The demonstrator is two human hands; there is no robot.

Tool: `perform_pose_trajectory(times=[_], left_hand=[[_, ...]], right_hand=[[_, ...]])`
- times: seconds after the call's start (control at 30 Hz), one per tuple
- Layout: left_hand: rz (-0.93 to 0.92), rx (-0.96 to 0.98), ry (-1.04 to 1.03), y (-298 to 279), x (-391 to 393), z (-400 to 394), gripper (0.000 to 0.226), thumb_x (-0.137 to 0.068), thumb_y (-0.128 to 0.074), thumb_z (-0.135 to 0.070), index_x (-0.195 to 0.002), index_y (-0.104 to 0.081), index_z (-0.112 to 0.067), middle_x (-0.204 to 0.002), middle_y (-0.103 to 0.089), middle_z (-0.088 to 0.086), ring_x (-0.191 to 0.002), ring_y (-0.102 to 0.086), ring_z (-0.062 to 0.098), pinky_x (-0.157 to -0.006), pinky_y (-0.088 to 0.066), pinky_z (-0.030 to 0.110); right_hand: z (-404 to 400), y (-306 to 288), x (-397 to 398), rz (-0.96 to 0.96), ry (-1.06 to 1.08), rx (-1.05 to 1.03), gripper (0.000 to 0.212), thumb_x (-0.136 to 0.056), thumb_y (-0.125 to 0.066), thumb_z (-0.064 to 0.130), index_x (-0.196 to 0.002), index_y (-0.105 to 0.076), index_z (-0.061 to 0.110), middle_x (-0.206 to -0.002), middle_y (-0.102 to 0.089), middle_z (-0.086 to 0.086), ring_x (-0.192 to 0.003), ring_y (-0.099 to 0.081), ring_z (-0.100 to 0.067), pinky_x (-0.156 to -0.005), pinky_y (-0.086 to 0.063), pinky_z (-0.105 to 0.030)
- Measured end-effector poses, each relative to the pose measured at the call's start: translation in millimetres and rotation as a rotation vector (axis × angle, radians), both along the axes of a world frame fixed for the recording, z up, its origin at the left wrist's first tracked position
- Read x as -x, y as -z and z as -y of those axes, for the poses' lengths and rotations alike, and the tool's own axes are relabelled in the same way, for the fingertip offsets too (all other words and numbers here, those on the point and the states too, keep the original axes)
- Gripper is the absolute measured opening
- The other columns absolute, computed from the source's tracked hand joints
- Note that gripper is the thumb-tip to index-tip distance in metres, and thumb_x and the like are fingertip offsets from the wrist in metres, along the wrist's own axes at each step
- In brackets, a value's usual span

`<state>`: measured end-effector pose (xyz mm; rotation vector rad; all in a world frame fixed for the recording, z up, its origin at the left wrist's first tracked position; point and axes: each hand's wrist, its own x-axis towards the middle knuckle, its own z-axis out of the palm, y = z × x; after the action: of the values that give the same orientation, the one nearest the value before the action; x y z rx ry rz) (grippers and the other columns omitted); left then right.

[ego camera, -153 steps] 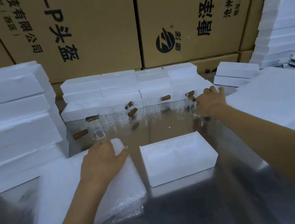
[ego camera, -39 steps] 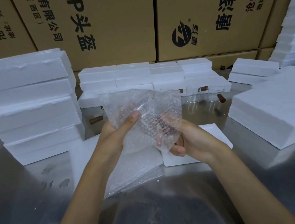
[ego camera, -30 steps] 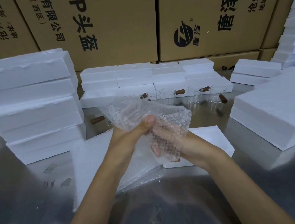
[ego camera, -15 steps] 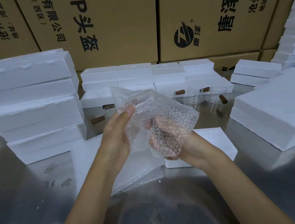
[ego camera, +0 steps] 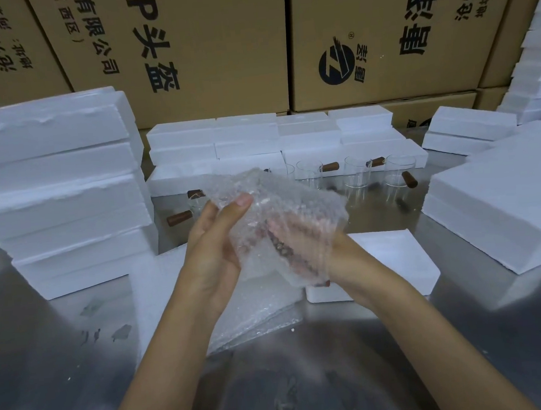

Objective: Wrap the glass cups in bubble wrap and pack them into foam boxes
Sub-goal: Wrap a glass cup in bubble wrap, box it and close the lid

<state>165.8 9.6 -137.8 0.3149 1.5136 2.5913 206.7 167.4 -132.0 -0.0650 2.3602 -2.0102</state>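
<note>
Above the table's middle I hold a glass cup bundled in a sheet of bubble wrap [ego camera: 283, 216]. My left hand [ego camera: 214, 245] grips the wrap's left side, thumb pressed on top. My right hand [ego camera: 312, 250] cups the bundle from below and behind the wrap; the cup's brown handle tip [ego camera: 324, 284] pokes out underneath. The cup itself is mostly hidden. A closed white foam box [ego camera: 395, 259] lies just under and right of my hands. Several bare glass cups [ego camera: 356, 174] with brown handles stand in a row farther back.
A pile of bubble wrap sheets [ego camera: 255, 307] lies under my left hand. Stacked foam boxes [ego camera: 62, 190] rise at the left, lower stacks [ego camera: 277, 145] at the back and foam slabs [ego camera: 504, 197] at the right. Cardboard cartons [ego camera: 183, 49] wall the rear of the steel table [ego camera: 47, 355].
Five seconds ago my hands were on the bubble wrap pile and a cup. Since then the cup came up inside a sheet; over the last second the wrap was folded tighter around it.
</note>
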Motion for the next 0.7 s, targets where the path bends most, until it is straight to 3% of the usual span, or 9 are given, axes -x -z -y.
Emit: perform_pose_trajectory(times=[0.07, 0.13, 0.23, 0.3, 0.4, 0.5, 0.53, 0.63, 0.7], left_hand=[[0.028, -0.055, -0.020, 0.3, 2.5, 4.1, 0.057, -0.077, -0.079, -0.025, -0.129, -0.062, -0.011, -0.131, -0.066, 0.005, -0.124, -0.061, 0.022, -0.099, -0.050, 0.035], [0.037, -0.086, -0.037, 0.8, 5.1, 8.4, 0.059, -0.079, -0.077, -0.023, -0.133, -0.059, -0.008, -0.134, -0.063, 0.009, -0.124, -0.061, 0.025, -0.102, -0.049, 0.039], [0.008, -0.084, 0.009, 1.7, 8.1, 11.8, 0.043, -0.082, -0.074, -0.020, -0.124, -0.066, -0.017, -0.130, -0.066, 0.009, -0.120, -0.063, 0.027, -0.099, -0.053, 0.040], [0.014, -0.090, 0.035, 2.6, 7.8, 10.9, 0.034, -0.082, -0.074, -0.021, -0.116, -0.072, -0.020, -0.126, -0.068, 0.008, -0.117, -0.065, 0.026, -0.096, -0.055, 0.038], [0.034, -0.146, 0.049, 2.6, 7.8, 9.6, 0.021, -0.084, -0.072, -0.022, -0.104, -0.078, -0.024, -0.120, -0.072, 0.005, -0.110, -0.068, 0.021, -0.090, -0.057, 0.035], [0.056, -0.260, 0.041, 2.6, 7.4, 7.4, 0.022, -0.087, -0.070, -0.023, -0.108, -0.077, -0.021, -0.123, -0.070, 0.006, -0.112, -0.067, 0.022, -0.089, -0.056, 0.034], [0.054, -0.282, 0.042, 2.8, 6.7, 5.9, 0.022, -0.089, -0.068, -0.023, -0.109, -0.077, -0.020, -0.123, -0.070, 0.007, -0.112, -0.067, 0.021, -0.087, -0.056, 0.034], [0.015, -0.258, 0.074, 4.1, 3.5, -0.8, 0.026, -0.095, -0.061, -0.025, -0.116, -0.074, -0.017, -0.127, -0.068, 0.011, -0.116, -0.065, 0.025, -0.090, -0.056, 0.036], [-0.023, -0.197, 0.111, 4.3, 1.7, -5.3, 0.031, -0.097, -0.059, -0.024, -0.125, -0.069, -0.014, -0.134, -0.063, 0.015, -0.125, -0.059, 0.032, -0.100, -0.051, 0.042]], right_hand=[[-13.1, -4.6, 1.0, -0.025, 0.043, 0.131, 0.018, -0.097, -0.059, 0.036, -0.084, -0.072, 0.035, -0.054, -0.060, 0.016, -0.039, -0.050, -0.001, -0.038, -0.038, -0.016], [-32.8, -7.9, 3.0, -0.058, 0.062, 0.337, 0.025, -0.090, -0.063, 0.046, -0.093, -0.075, 0.024, -0.066, -0.055, 0.002, -0.037, -0.033, -0.004, -0.034, -0.028, -0.017], [-54.1, -14.5, 5.5, -0.140, 0.083, 0.871, 0.027, -0.086, -0.070, 0.036, -0.102, -0.070, 0.014, -0.080, -0.053, -0.007, -0.042, -0.039, -0.007, -0.041, -0.040, -0.018], [-64.2, -15.5, 6.7, -0.212, 0.157, 1.048, 0.027, -0.089, -0.067, 0.028, -0.112, -0.066, 0.014, -0.090, -0.065, -0.007, -0.058, -0.054, -0.012, -0.058, -0.052, -0.022], [-71.7, -12.9, 9.7, -0.207, 0.256, 0.879, 0.038, -0.095, -0.061, 0.023, -0.131, -0.055, 0.015, -0.121, -0.065, -0.008, -0.074, -0.061, -0.018, -0.073, -0.055, -0.031], [-66.4, -10.2, 10.0, -0.141, 0.054, 0.616, 0.066, -0.084, -0.063, 0.015, -0.146, -0.041, 0.015, -0.137, -0.058, -0.011, -0.111, -0.064, -0.028, -0.099, -0.050, -0.044], [-60.4, -9.6, 8.5, -0.131, -0.053, 0.486, 0.066, -0.084, -0.063, 0.013, -0.146, -0.041, 0.015, -0.140, -0.058, -0.009, -0.121, -0.061, -0.027, -0.104, -0.047, -0.043], [-36.4, -3.1, 5.1, -0.145, -0.241, 0.178, 0.035, -0.091, -0.068, 0.023, -0.126, -0.066, 0.025, -0.127, -0.069, 0.005, -0.118, -0.063, -0.012, -0.092, -0.052, -0.022], [-24.8, 2.0, 5.6, -0.158, -0.132, 0.218, 0.023, -0.091, -0.071, 0.027, -0.113, -0.074, 0.022, -0.117, -0.073, 0.005, -0.112, -0.067, -0.010, -0.087, -0.053, -0.017]])
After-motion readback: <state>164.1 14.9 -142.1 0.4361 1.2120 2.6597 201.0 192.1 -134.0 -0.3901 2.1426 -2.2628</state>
